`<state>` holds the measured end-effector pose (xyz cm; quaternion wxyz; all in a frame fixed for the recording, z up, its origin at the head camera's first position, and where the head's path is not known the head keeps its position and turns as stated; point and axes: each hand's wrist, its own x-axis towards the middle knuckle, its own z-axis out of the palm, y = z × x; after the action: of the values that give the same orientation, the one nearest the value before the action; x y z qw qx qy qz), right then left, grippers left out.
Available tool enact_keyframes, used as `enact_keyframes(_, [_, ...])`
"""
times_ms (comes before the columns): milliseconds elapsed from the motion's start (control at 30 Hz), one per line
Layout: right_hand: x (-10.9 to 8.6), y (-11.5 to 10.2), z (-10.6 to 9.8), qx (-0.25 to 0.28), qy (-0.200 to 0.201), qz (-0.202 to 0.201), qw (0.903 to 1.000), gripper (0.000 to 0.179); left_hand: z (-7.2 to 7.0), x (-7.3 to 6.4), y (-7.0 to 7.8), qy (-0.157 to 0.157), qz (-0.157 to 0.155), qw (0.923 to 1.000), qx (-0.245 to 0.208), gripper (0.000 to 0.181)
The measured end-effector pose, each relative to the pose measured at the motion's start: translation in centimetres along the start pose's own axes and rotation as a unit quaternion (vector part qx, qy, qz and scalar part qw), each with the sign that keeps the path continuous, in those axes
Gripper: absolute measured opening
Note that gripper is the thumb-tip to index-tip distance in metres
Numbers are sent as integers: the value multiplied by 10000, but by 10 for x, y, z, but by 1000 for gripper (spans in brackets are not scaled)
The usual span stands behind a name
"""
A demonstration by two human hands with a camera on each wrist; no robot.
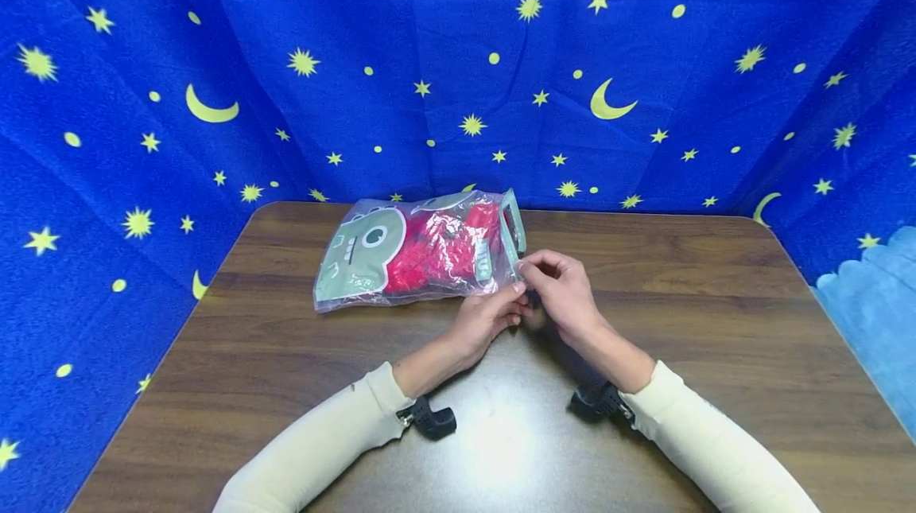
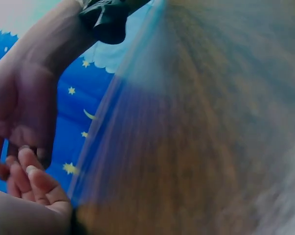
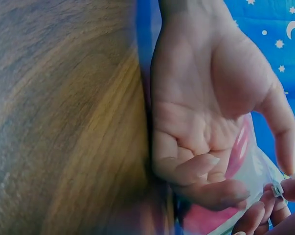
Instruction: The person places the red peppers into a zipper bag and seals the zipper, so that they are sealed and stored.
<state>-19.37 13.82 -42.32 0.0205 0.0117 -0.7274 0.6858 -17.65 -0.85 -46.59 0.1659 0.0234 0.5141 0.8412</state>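
Observation:
A clear plastic zip bag (image 1: 358, 258) with a green cartoon creature printed on it lies flat on the table; soft-looking red contents (image 1: 429, 250) show through the film. At its right-hand edge, my right hand (image 1: 565, 290) pinches a small whitish zip slider (image 3: 277, 189) between thumb and finger, near the bag's front corner. Close beside that corner is my left hand (image 1: 483, 322), its thumb stretched toward the right fingertips. Its other fingers (image 2: 42, 183) are loosely bent, with a gap between thumb and forefinger in the right wrist view. Whether the thumb touches the bag is unclear.
The brown wooden table (image 1: 687, 306) has its far edge just behind the bag. A blue curtain (image 1: 429, 44) with yellow stars and moons hangs around it. Black wrist cameras (image 1: 432, 420) sit under both cream sleeves. Light blue cloth (image 1: 873, 322) shows on the right.

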Motion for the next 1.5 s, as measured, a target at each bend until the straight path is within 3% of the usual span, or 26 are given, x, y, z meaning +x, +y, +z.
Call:
enact_keyframes(200, [3,5,1,-36,1,76,10000,8,-10,7,0,87,210,9997,-101,11])
enact_keyframes(433, [4,9,-2,-254,-186,224,9993,6,-13,9,-2,-116,266,9996,31,14])
enact_keyframes(700, [15,15,-19,-408,-1594,157,9862,13,-13,9,-4,-129,251,9996,59,14])
enact_keyframes(833, [19,15,-25,-333,-1943,127,9803,15,-13,10,-4,-27,196,9998,5,14])
enact_keyframes(1233, [24,21,-29,379,-2045,913,9739,10,-12,10,-3,66,-24,9997,222,10])
enact_keyframes(1500, [28,28,-27,962,-1719,1154,9736,15,-10,9,-1,31,-125,9997,206,13])
